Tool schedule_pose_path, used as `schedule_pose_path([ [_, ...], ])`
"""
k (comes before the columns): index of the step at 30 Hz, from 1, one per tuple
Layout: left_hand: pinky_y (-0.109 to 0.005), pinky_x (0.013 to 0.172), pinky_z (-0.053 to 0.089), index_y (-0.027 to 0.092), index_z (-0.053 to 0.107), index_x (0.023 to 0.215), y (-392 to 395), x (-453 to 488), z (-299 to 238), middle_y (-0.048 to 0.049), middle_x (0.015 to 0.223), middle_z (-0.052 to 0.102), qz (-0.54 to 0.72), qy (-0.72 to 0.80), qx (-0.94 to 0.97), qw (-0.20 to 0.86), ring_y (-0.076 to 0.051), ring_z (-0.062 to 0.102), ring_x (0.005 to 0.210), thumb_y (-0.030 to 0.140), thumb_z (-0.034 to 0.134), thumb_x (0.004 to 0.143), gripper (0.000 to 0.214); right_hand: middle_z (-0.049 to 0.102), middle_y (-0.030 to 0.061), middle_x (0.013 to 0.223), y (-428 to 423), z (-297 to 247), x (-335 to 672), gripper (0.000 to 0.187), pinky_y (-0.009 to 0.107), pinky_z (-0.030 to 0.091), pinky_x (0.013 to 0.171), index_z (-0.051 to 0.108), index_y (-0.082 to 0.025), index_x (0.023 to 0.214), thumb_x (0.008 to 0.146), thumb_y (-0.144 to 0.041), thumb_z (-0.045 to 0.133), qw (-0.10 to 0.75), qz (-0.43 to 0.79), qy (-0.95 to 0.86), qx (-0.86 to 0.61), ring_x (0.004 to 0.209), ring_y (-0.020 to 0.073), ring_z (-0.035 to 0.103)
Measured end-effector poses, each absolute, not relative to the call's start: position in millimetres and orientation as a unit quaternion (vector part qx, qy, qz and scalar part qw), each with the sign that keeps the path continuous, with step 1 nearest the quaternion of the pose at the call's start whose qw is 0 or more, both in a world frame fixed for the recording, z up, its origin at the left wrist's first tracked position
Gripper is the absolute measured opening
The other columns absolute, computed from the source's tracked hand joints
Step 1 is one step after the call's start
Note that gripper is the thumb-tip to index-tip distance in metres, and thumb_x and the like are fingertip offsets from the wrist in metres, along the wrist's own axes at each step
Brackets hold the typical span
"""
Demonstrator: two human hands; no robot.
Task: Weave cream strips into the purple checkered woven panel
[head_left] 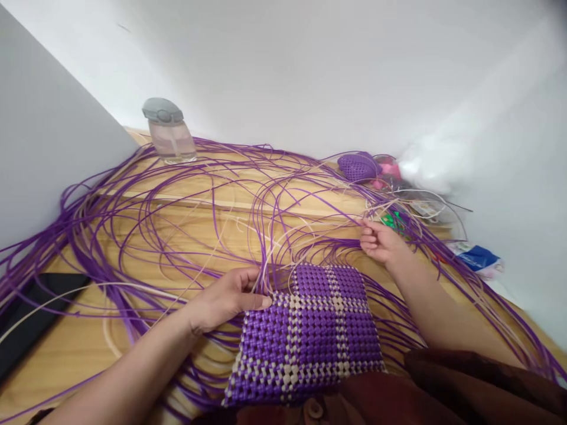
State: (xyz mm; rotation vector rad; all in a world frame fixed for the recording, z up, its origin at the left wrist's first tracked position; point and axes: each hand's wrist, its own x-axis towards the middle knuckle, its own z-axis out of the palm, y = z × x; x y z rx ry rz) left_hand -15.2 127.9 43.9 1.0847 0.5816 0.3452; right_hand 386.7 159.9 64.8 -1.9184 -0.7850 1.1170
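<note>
A woven panel (316,330) in purple and cream checks lies close to my body, with long loose purple and cream strands fanning out from its edges. My left hand (234,298) is closed at the panel's upper left corner, thumb pressed on the weave and fingers behind it. Upright strands rise beside those fingers. Out to the right, beyond the panel's far edge, my right hand (378,241) pinches a purple strand (330,203) between thumb and fingertips. That strand runs up and to the left, pulled fairly straight.
A bottle with a grey cap (169,133) stands at the back left. A flat black object (38,319) lies at the left. At the right are a purple mesh bundle (358,166), a white plastic bag (436,162) and a blue-and-white packet (479,260). Strands cover much of the wooden table (177,227).
</note>
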Motion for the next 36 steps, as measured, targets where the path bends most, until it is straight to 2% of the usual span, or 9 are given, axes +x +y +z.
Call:
schedule_pose_path([
  [5,-0.031,0.086,0.047,0.015,0.069,0.104,127.8,-14.5,46.0,-0.0058,0.097,0.072,0.154,0.274,0.503,0.805,-0.019,0.064,0.09,0.028,0.076,0.075,0.033,0.064,0.0083,0.111,180.3,64.4,406.8,0.034,0.035,0.057,0.077,0.06,-0.015,0.119,0.096,-0.04,0.056,0.329,0.389,-0.303,-0.806,0.091,0.0167,0.064],
  [11,-0.034,0.095,0.045,0.015,0.067,0.117,128.2,-14.7,43.9,-0.0078,0.11,0.071,0.152,0.26,0.5,0.812,-0.022,0.064,0.101,0.028,0.075,0.078,0.042,0.065,0.0073,0.105,174.5,58.6,415.5,0.032,0.032,0.057,0.073,0.062,-0.013,0.113,0.095,-0.039,0.06,0.247,0.325,-0.314,-0.857,0.085,0.0149,0.064],
  [16,-0.033,0.094,0.045,0.017,0.068,0.118,128.1,-14.5,43.9,-0.007,0.109,0.072,0.145,0.272,0.498,0.811,-0.02,0.064,0.098,0.028,0.075,0.078,0.042,0.065,0.0075,0.107,170.3,58.4,414.4,0.031,0.034,0.057,0.076,0.062,-0.014,0.114,0.095,-0.039,0.059,0.233,0.355,-0.301,-0.854,0.088,0.0158,0.064],
  [23,-0.034,0.093,0.046,0.014,0.068,0.116,127.4,-14.9,43.6,-0.0085,0.109,0.071,0.149,0.268,0.509,0.804,-0.022,0.065,0.097,0.029,0.075,0.079,0.04,0.063,0.0088,0.115,181.8,58.8,407.8,0.033,0.037,0.057,0.08,0.06,-0.015,0.121,0.095,-0.036,0.059,0.361,0.387,-0.278,-0.802,0.095,0.0182,0.064],
  [26,-0.037,0.097,0.044,0.015,0.066,0.121,127.5,-14.3,44.6,-0.0099,0.115,0.071,0.151,0.256,0.506,0.81,-0.024,0.064,0.104,0.027,0.074,0.08,0.044,0.064,0.0056,0.102,179.9,74.9,411.0,0.028,0.029,0.056,0.068,0.061,-0.014,0.114,0.096,-0.035,0.058,0.442,0.368,-0.282,-0.768,0.08,0.013,0.063],
  [28,-0.038,0.099,0.044,0.015,0.066,0.12,127.7,-14.0,45.0,-0.01,0.114,0.071,0.154,0.251,0.505,0.811,-0.025,0.064,0.105,0.027,0.074,0.079,0.044,0.061,0.0009,0.085,176.9,95.1,414.1,0.021,0.021,0.05,0.054,0.061,-0.013,0.105,0.097,-0.032,0.058,0.503,0.338,-0.291,-0.74,0.063,0.0081,0.056],
  [31,-0.036,0.094,0.046,0.014,0.068,0.113,128.1,-14.0,44.6,-0.0093,0.108,0.072,0.153,0.261,0.506,0.808,-0.024,0.065,0.099,0.03,0.076,0.077,0.04,0.047,-0.0062,0.064,174.2,134.9,417.0,0.003,0.017,0.037,0.043,0.057,-0.016,0.097,0.095,-0.016,0.054,0.599,0.258,-0.308,-0.693,0.048,0.0043,0.043],
  [33,-0.036,0.092,0.047,0.014,0.069,0.11,128.3,-13.9,43.9,-0.0097,0.106,0.072,0.151,0.261,0.504,0.809,-0.024,0.065,0.098,0.032,0.077,0.076,0.04,0.043,-0.0085,0.062,177.0,162.7,418.0,0.014,0.018,0.033,0.044,0.054,-0.019,0.101,0.092,-0.008,0.051,0.658,0.175,-0.319,-0.659,0.044,0.0023,0.042],
  [36,-0.035,0.09,0.048,0.013,0.069,0.107,128.2,-13.4,42.4,-0.0095,0.103,0.072,0.151,0.258,0.501,0.813,-0.024,0.065,0.097,0.033,0.077,0.076,0.038,0.05,-0.007,0.067,194.4,203.3,423.9,0.018,0.024,0.03,0.047,0.054,-0.017,0.109,0.09,-0.016,0.053,0.694,0.001,-0.374,-0.616,0.046,0.0004,0.047],
])
